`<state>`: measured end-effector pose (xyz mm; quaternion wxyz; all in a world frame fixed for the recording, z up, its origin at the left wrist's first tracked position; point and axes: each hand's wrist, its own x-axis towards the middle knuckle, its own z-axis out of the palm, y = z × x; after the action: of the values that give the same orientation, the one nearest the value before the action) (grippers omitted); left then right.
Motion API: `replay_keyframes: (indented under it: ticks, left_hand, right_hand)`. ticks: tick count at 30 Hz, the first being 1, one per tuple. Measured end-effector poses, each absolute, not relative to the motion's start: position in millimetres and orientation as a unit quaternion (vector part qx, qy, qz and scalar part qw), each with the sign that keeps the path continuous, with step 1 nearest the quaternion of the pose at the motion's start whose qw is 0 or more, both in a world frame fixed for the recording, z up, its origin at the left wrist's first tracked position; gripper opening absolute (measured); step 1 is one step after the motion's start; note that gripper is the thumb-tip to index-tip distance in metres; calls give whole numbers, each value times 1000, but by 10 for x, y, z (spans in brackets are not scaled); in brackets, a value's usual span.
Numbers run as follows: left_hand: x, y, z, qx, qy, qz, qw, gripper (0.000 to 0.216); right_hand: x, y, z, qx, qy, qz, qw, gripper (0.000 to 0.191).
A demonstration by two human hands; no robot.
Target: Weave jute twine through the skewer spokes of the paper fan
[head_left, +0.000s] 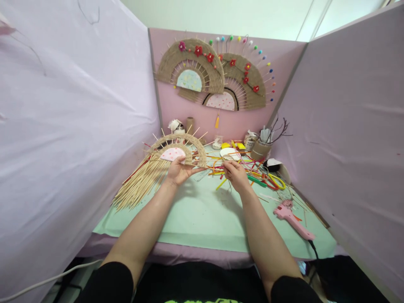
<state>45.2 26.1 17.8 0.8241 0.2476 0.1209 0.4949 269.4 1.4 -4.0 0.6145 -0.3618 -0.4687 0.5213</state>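
Observation:
My left hand (180,171) grips the lower edge of a half-round woven fan (198,148), thumb on its front. The fan has bands of tan twine wound over thin sticks that poke out along the outer rim. At its centre is a pink half-circle with red spots (172,154). To the right of the fan, my right hand (234,173) is closed in a pinch on a thin strand of twine (227,158). The strand is fine, and where it meets the fan is hard to make out.
A bundle of thin sticks (142,183) lies at left. Coloured pipe cleaners (274,182) are spread at right, beyond a pink glue gun (295,219) with a black cord. Jars and a pot of twigs (261,149) stand at the back. Two finished-looking fans (202,52) hang on the panel.

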Motion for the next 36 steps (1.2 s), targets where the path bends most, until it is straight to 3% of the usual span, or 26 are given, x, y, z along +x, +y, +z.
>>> replay_keyframes:
  ticks: [3, 8, 14, 19, 24, 28, 36]
  left_hand:
    - [448, 263, 182, 248, 123, 496, 823, 48]
    - [446, 274, 166, 260, 128, 488, 823, 50]
    - [473, 241, 145, 297, 118, 424, 847, 49]
    - [497, 208, 116, 311, 94, 389, 862, 46]
    - [533, 181, 70, 316, 77, 336, 884, 44]
    - [586, 174, 28, 323, 94, 294, 895, 44]
    - [576, 181, 49, 317, 118, 324, 884, 47]
  right_hand:
    - [2707, -25, -43, -379, -549, 451, 593, 18]
    - [2693, -67, -20, -337, -561, 447, 610, 17]
    - [2691, -24, 13, -297, -462, 524, 651, 18]
    - [2687, 7, -18, -307, -425, 644, 557, 21]
    - [2616, 56, -88, -338, -378, 664, 550, 18]
    - [2600, 55, -82, -279, -333, 707, 558, 14]
    - [2634, 21, -38, -254, -308, 740, 542, 7]
